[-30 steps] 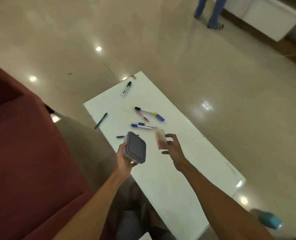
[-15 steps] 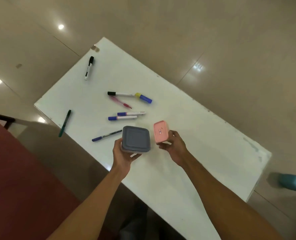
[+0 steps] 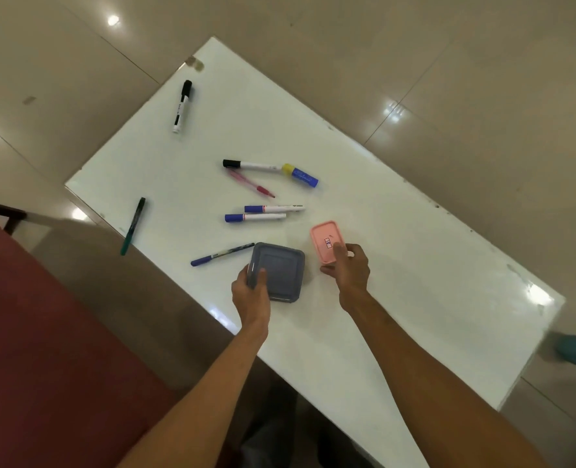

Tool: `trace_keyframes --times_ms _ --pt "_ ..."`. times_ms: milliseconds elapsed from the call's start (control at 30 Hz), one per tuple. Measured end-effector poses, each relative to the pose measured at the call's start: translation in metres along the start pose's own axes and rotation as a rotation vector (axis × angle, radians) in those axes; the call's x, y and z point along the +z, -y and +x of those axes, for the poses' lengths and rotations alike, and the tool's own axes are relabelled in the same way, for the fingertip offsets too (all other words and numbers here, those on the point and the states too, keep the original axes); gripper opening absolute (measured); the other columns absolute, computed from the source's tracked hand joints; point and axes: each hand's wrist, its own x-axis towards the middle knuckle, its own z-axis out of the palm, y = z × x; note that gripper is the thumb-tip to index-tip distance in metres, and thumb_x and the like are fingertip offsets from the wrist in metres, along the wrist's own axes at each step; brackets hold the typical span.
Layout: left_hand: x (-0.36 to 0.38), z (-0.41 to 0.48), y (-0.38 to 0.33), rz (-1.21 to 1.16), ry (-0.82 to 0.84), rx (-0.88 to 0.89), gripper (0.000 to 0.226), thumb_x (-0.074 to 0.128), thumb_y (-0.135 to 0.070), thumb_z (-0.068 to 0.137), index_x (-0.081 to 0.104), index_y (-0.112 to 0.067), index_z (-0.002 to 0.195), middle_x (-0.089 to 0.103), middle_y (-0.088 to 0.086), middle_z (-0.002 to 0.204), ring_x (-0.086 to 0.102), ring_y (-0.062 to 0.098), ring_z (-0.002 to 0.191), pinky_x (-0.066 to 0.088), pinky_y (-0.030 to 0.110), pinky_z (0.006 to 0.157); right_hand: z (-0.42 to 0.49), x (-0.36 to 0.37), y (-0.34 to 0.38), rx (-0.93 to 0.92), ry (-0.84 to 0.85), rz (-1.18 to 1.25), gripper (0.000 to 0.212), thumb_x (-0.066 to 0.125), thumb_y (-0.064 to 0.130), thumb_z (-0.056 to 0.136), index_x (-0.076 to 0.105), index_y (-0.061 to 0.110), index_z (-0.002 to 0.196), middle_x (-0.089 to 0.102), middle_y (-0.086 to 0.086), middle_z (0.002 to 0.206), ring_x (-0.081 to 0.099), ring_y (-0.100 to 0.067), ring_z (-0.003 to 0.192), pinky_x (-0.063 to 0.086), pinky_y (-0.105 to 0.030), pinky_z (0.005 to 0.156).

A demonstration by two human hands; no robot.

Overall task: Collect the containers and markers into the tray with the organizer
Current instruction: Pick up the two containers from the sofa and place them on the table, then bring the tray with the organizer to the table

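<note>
Left hand [image 3: 251, 292] grips grey container [image 3: 277, 271], thumb on lid

The white rectangular table [image 3: 398, 265] looks smooth and glossy, like the beige tiled floor [image 3: 448, 62]. The square grey plastic container [image 3: 279, 270] looks matt; the small pink plastic container [image 3: 323, 239], smooth.

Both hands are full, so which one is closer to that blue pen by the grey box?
Left. The left hand holds the grey box right beside the blue pen; the right hand, holding the pink box, is farther away.
</note>
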Motion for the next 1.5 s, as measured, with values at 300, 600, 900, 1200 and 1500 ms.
trace_keyframes --times_ms 300,600,900,1200,1500 --pt "0.002 0.025 -0.013 0.117 -0.220 -0.010 0.043 0.065 -0.033 0.093 0.060 -0.009 0.129 0.062 0.010 0.126 0.061 0.029 0.114 0.054 0.040 0.095 0.005 0.018 -0.003 -0.025 0.012 -0.033 0.021 0.060 0.004 0.088 0.057 0.007 0.108 0.063 -0.013 0.115 0.072 -0.037 0.093 0.056 -0.020 0.054" --pt "-0.006 0.055 -0.025 0.151 -0.231 0.033 0.045 0.066 -0.033 0.092 0.061 -0.007 0.129 0.060 0.011 0.127 0.062 0.028 0.113 0.055 0.041 0.094 0.015 0.052 0.000 -0.031 0.068 -0.067 0.018 0.059 0.008 0.090 0.058 0.009 0.108 0.068 -0.013 0.117 0.072 -0.032 0.095 0.060 -0.025 0.062" --pt "-0.021 0.043 -0.031 0.266 -0.192 0.056 0.049 0.065 -0.037 0.092 0.056 -0.009 0.131 0.057 0.011 0.132 0.056 0.029 0.120 0.054 0.044 0.095 0.001 0.042 0.012 0.017 0.057 -0.157 0.026 0.062 0.017 0.094 0.056 0.011 0.119 0.062 -0.012 0.120 0.075 -0.031 0.082 0.053 -0.022 0.056" --pt "-0.033 -0.036 -0.063 0.383 -0.194 0.132 0.049 0.067 -0.039 0.090 0.055 -0.013 0.130 0.048 0.010 0.142 0.048 0.031 0.129 0.045 0.053 0.103 -0.056 -0.016 0.051 -0.183 0.066 -0.337 0.025 0.065 0.027 0.085 0.061 0.018 0.108 0.062 -0.004 0.089 0.063 -0.024 0.080 0.058 -0.051 0.083" --pt "0.019 -0.207 -0.056 0.451 -0.024 0.391 0.037 0.064 -0.035 0.091 0.058 -0.016 0.123 0.053 0.004 0.134 0.055 0.025 0.122 0.044 0.048 0.104 -0.130 -0.199 0.060 -0.406 0.099 -0.361 0.025 0.064 0.023 0.091 0.062 0.019 0.116 0.058 -0.002 0.115 0.064 -0.024 0.093 0.054 -0.046 0.088"
